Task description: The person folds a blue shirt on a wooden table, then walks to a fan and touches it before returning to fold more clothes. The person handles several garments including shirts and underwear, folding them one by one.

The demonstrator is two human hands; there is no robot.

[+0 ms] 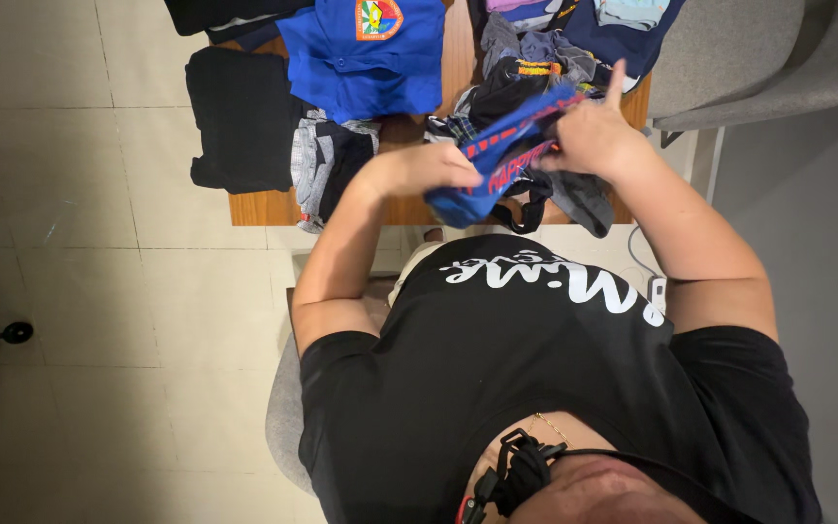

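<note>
A shield-shaped emblem patch [378, 17] in orange, red, yellow and green sits on the blue shirt [366, 58], at that shirt's upper middle. No packages, signs or screens show around the blue shirt.

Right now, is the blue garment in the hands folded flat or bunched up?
Bunched up: the blue garment hangs crumpled between the left hand and right hand, above the table.

Both hands — left hand [426, 167], right hand [589, 136] — raised, fingers clenched.

Most fingers [458, 167] buried in the blue garment [497, 165]; blue shirt [366, 53] cut off at top edge.
</note>
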